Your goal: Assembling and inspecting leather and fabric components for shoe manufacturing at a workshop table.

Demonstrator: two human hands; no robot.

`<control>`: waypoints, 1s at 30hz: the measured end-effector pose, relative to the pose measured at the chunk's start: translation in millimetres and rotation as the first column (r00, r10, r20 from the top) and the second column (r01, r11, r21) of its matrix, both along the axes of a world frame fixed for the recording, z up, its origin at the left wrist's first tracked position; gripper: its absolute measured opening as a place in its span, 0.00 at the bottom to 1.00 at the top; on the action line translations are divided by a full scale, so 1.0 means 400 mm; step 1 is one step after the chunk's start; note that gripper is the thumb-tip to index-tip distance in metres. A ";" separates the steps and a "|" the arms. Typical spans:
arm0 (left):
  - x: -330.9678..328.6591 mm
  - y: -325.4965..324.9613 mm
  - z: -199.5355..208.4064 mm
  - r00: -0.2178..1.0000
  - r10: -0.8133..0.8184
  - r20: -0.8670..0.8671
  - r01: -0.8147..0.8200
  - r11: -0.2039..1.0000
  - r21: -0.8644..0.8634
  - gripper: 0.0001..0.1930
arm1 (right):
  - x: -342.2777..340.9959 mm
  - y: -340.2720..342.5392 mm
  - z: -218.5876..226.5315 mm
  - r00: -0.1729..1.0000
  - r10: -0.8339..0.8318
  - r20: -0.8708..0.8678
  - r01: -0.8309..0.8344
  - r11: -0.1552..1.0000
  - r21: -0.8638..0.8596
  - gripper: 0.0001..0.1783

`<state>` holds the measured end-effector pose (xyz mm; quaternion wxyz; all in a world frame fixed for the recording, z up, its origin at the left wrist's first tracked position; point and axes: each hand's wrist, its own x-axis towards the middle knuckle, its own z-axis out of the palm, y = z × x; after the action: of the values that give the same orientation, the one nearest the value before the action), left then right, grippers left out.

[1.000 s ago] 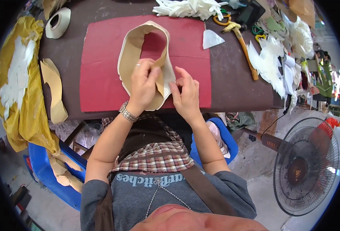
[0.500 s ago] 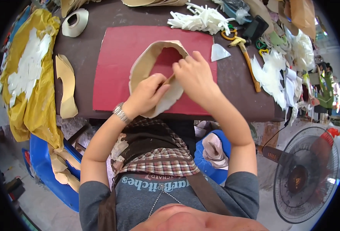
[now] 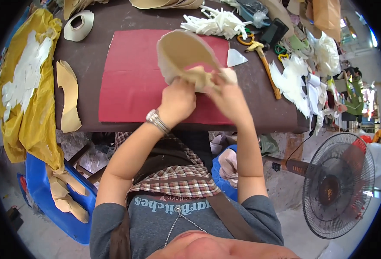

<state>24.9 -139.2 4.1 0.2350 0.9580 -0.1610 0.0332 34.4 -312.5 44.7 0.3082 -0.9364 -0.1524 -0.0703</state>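
Now left hand (image 3: 177, 101), right hand (image 3: 230, 98) curled on tan band (image 3: 185, 48).
Forearms (image 3: 135, 152) forward, I note; red board (image 3: 132, 84) on brown desk (image 3: 87, 69); fan (image 3: 330, 190) right.

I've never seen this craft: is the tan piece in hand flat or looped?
Looped: the tan piece bends round, and the red board shows through its opening.

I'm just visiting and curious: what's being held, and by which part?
A tan looped piece: the left hand grips its near edge, the right hand its near-right edge; finger placement is blurred.

Bright overall; right fingers (image 3: 225, 90) blurred.
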 end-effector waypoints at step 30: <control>-0.043 -0.082 -0.051 0.963 -0.053 0.264 -0.005 0.977 0.214 0.22 | 0.086 -0.043 -0.087 0.968 -0.222 -0.115 0.246 0.930 0.272 0.08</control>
<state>7.5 -172.1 -16.5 0.1078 0.9622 -0.2058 0.1424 68.9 -329.5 10.0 0.4349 -0.8959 -0.0152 -0.0889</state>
